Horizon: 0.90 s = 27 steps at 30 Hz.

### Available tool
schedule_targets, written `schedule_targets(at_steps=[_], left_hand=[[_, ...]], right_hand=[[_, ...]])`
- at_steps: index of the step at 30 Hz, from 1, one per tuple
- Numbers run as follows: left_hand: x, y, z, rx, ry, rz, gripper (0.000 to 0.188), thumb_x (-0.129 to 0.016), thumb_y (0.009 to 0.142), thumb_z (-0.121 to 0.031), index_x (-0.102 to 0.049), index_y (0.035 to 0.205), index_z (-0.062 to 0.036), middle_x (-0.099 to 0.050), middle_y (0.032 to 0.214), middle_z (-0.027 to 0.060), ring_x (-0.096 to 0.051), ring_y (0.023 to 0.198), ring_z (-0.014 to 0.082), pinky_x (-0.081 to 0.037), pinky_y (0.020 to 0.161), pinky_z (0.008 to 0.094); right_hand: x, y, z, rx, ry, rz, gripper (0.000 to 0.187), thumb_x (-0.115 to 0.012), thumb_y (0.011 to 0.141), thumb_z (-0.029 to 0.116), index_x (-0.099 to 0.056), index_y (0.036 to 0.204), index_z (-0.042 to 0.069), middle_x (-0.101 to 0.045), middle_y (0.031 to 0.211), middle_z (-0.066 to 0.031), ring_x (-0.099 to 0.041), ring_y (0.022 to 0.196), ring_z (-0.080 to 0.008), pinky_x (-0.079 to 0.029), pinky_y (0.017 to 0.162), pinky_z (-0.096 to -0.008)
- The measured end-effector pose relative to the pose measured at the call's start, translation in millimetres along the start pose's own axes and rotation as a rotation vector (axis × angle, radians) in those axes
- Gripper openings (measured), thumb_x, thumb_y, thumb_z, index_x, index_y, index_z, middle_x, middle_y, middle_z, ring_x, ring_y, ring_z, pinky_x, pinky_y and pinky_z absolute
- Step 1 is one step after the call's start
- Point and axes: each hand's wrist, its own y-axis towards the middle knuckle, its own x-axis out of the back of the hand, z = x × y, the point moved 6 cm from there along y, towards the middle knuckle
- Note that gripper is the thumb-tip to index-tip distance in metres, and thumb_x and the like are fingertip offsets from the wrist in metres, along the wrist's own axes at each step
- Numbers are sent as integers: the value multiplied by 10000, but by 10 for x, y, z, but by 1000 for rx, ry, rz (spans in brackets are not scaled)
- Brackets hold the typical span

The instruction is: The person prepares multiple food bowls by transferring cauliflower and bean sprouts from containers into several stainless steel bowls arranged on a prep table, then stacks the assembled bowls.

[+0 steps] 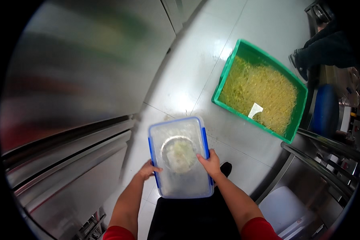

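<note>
A clear plastic storage box point(184, 186) with blue side clips is held in front of my body by both hands. My left hand point(148, 169) grips its left edge, thumb on top. On the opposite edge, my right hand point(210, 163) is closed with its thumb over the rim. Through the cloudy lid shows a round, shiny-rimmed shape with pale green and whitish contents point(182, 155); what these are cannot be made out.
On the tiled floor point(188, 84) ahead right stands a green crate point(266, 57) of yellowish bean sprouts point(264, 88), a white piece point(255, 110) on top. Steel cabinets point(80, 160) line my left. A metal-railed unit point(328, 160) is at right, beyond it another person's leg point(324, 54).
</note>
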Motion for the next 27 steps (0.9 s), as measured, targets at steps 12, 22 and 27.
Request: schedule_targets(at_steps=[12,22,27], left_hand=[[1239,1556,-789,-315,75,-182,752,-680,635,12,-353,1312,10,-532,1180,138,-546,1018,251,-412,906,333],[436,426,-142,-649,1085,-342,600,-721,675,-141,-485,1201,23,-551,1130,218,-515,1066,358,-401,938,392],[-690,-689,-28,-627,1125,216,388,-683,709,-178,-603,1046,-5,-662,788,116,-648,753,210,-509,714,323]], right_hand=[[-1462,1002,-342,-27,58,-89,468,-706,735,345,-490,937,-18,-559,875,-211,-554,787,-346,-457,704,-402],[-1157,-780,-199,3,-77,322,353,-596,800,225,-486,1056,7,-561,1019,-223,-545,966,-378,-458,821,-446],[-325,-2031,-30,42,-24,81,193,-589,786,200,-554,830,15,-583,855,-184,-570,844,-353,-462,762,-422]])
